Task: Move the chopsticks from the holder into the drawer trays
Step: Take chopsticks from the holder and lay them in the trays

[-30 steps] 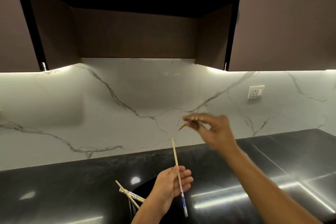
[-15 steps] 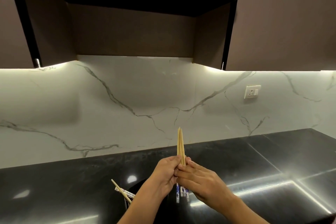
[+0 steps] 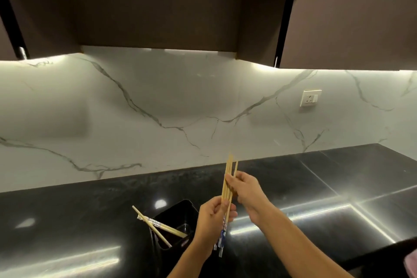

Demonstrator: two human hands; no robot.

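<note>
A small bundle of bamboo chopsticks (image 3: 229, 170) with blue-and-white patterned ends stands nearly upright above the counter. My left hand (image 3: 213, 215) grips the bundle low down, just above the patterned ends. My right hand (image 3: 244, 188) pinches the same bundle higher up from the right. Just left of my left hand sits a black holder (image 3: 178, 210) on the counter, with two more chopsticks (image 3: 158, 228) leaning out of it to the left. No drawer or tray is in view.
The black polished countertop (image 3: 316, 187) runs left to right, backed by a white marble wall with a socket (image 3: 310, 97) at the right. Dark brown cabinets (image 3: 349, 13) hang overhead. A pink thing (image 3: 411, 264) shows at the bottom right corner.
My right hand brought a chopstick down to join the one in my left hand; now it has slid up the bundle, which holds several sticks.
</note>
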